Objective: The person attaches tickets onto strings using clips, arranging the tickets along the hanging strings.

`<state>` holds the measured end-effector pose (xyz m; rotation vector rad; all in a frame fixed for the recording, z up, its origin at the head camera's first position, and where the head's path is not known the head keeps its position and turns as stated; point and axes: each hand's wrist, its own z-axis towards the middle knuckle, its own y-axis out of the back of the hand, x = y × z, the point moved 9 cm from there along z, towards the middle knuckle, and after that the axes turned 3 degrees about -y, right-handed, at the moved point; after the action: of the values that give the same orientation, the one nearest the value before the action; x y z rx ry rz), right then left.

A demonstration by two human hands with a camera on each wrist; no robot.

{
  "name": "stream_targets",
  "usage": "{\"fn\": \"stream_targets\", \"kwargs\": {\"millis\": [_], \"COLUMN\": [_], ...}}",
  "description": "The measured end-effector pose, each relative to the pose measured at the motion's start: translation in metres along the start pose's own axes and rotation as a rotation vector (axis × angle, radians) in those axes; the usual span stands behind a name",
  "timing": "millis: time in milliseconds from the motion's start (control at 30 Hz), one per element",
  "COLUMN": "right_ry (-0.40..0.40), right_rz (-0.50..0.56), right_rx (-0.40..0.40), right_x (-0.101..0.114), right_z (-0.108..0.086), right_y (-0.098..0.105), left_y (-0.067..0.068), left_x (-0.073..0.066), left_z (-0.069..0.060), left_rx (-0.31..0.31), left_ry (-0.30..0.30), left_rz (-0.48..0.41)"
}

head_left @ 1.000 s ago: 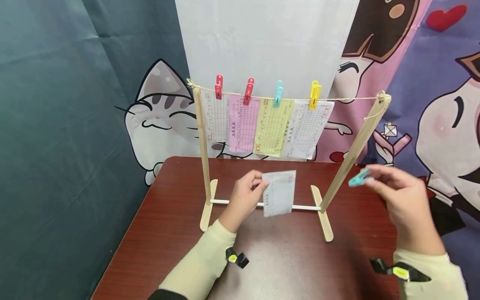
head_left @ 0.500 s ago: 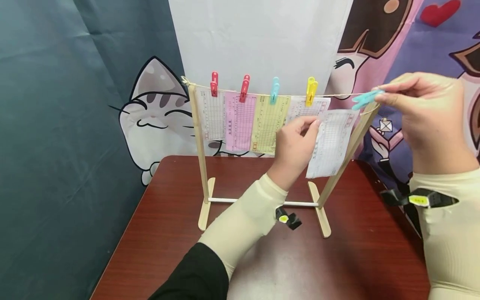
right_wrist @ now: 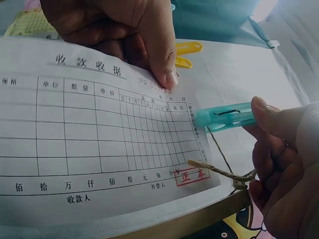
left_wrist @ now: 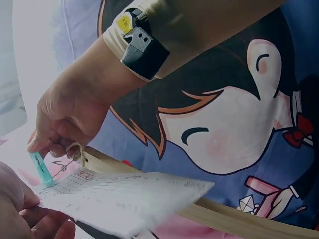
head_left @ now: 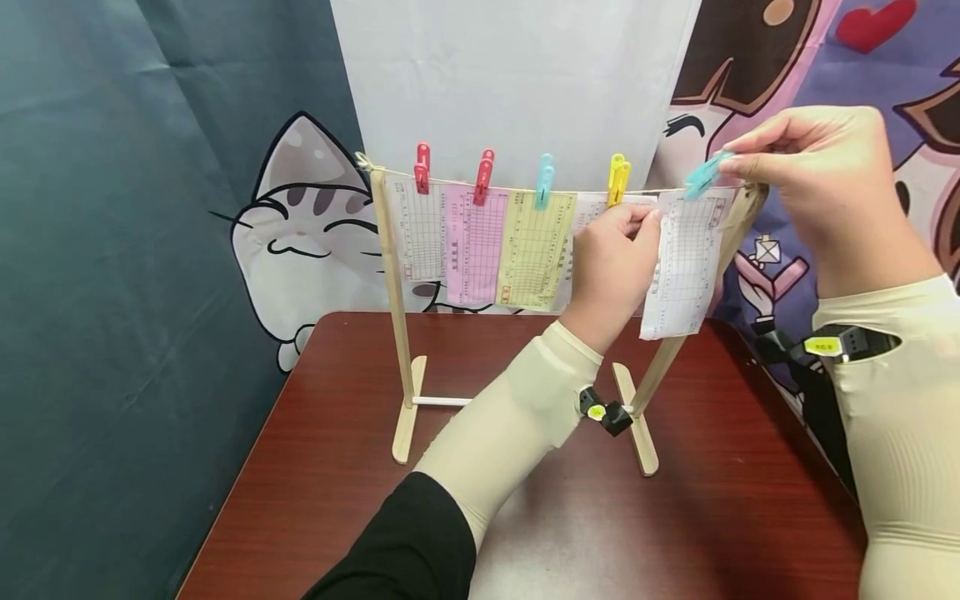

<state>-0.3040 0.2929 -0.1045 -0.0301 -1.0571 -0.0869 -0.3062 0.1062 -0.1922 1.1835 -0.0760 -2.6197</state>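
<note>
In the head view my left hand (head_left: 617, 265) pinches the upper left corner of a white printed receipt (head_left: 686, 275), held up against the string (head_left: 517, 192) at its right end. Between thumb and fingers of my right hand (head_left: 832, 171) is a light blue clothespin (head_left: 707, 175), its tip at the receipt's top edge. The right wrist view shows the clothespin (right_wrist: 225, 115) over the paper's edge; whether it grips the paper I cannot tell. To the left hang a white, a pink (head_left: 474, 246) and a yellow receipt (head_left: 534, 250), and another white one partly behind my left hand.
Red (head_left: 483, 177), blue (head_left: 544, 182) and yellow clothespins (head_left: 618, 179) hold the hanging receipts. The string runs between two wooden posts (head_left: 392, 283) with flat feet and a white crossbar (head_left: 442, 402). All stand on a dark red table (head_left: 337, 517) before a printed cloth.
My left hand has lifted the receipt from low in front of the stand up to the string's right end. My right hand has brought the blue clothespin up and left to its top edge.
</note>
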Motion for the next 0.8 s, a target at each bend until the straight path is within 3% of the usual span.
{"fn": "stream_targets", "kwargs": {"millis": [300, 567, 800], "right_ry": [-0.063, -0.038, -0.048], "right_rz": [-0.346, -0.363, -0.428], "right_rx": [0.036, 0.145, 0.143], "right_x": [-0.005, -0.008, -0.014], "right_z": [0.002, 0.003, 0.001], "right_y": [0.0, -0.005, -0.002], "left_y": [-0.001, -0.003, -0.003], "left_x": [-0.001, 0.003, 0.01], "left_z": [0.002, 0.001, 0.0], "left_rx": [-0.045, -0.044, -0.02], "left_ry": [-0.003, -0.014, 0.003], "left_rz": [-0.028, -0.037, 0.008]}}
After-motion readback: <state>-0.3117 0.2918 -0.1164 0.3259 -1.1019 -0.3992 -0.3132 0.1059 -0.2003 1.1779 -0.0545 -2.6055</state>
